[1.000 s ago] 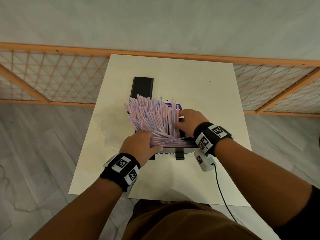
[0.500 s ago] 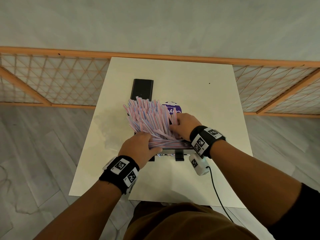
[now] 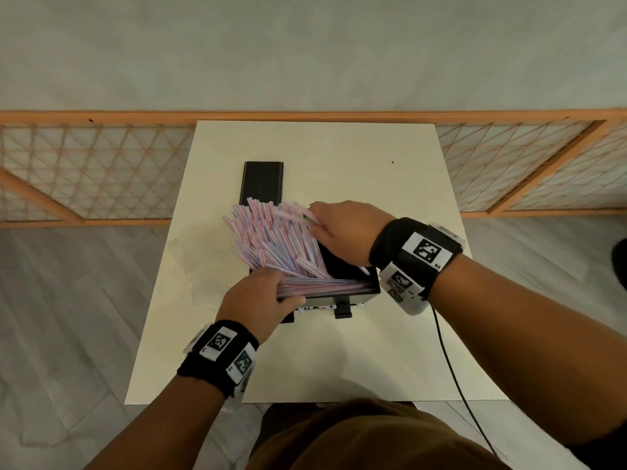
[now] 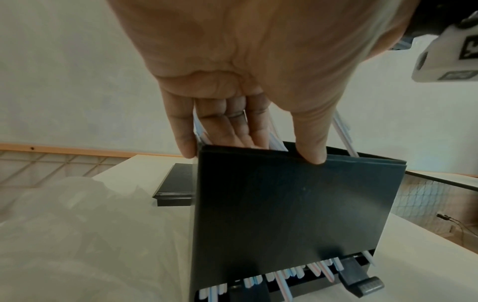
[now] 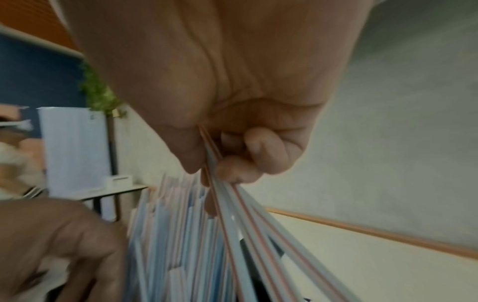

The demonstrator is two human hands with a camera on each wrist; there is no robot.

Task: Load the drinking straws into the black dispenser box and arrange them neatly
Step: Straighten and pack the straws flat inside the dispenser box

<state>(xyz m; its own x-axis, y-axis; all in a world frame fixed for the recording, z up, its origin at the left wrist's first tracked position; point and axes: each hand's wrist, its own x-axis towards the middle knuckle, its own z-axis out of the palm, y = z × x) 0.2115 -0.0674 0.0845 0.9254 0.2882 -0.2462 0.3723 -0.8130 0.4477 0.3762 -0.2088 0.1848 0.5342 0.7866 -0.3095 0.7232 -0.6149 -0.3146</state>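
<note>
A black dispenser box (image 3: 353,283) stands mid-table, with a thick fan of pink-and-blue striped straws (image 3: 271,239) leaning out of it to the far left. My left hand (image 3: 268,296) holds the box's near-left top corner. In the left wrist view my left hand (image 4: 253,151) has its thumb on the box's front wall (image 4: 297,214) and its fingers inside against the straws. My right hand (image 3: 314,220) is at the far ends of the straws. The right wrist view shows my right hand (image 5: 207,169) pinching a few straws (image 5: 248,224) between thumb and fingers. More straw ends (image 4: 282,275) show in the bottom slot.
The black lid (image 3: 262,181) lies flat on the cream table (image 3: 390,351) just beyond the box. A crumpled clear plastic bag (image 4: 64,214) sits left of the box. A black cable (image 3: 451,368) runs off the near right edge. A wooden lattice rail (image 3: 84,171) stands behind.
My right hand has moved from the box's right side up to the far ends of the straws and now pinches a few. The left hand has stayed on the box's corner.
</note>
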